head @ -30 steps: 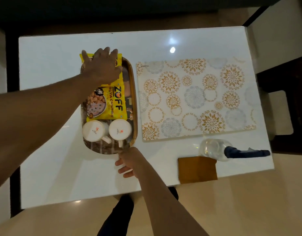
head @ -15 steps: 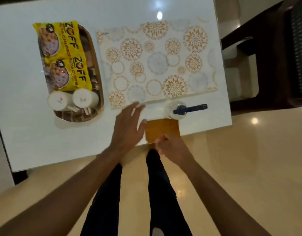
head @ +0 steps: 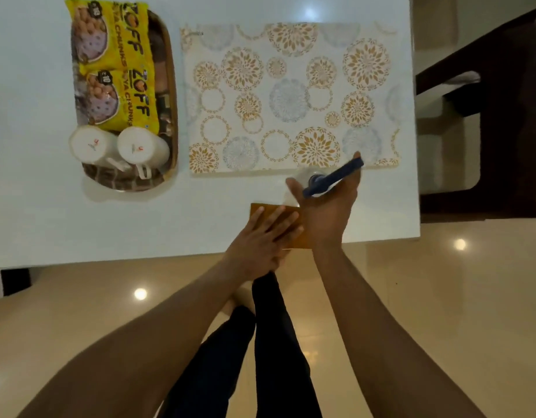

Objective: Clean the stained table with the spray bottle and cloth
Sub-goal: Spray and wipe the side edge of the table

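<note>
Head view, listed left to right across the white table [head: 43, 206]. Item one: our tray [head: 170, 86] at far left, holding yellow snack packets [head: 115, 64] and two white mugs [head: 118, 149]. Item two: patterned placemat [head: 290, 95], just beside the tray. Item three: orange-brown cloth [head: 303, 239] near the front edge of the table, our left hand [head: 260, 242] lying flat on it, fingers straight. Item four: clear spray bottle [head: 327, 179] with dark blue nozzle, at the placemat's near edge, just beyond the cloth; our right hand [head: 327, 209] wraps round it. Item five: dark chair [head: 484, 95], right of the table.
</note>
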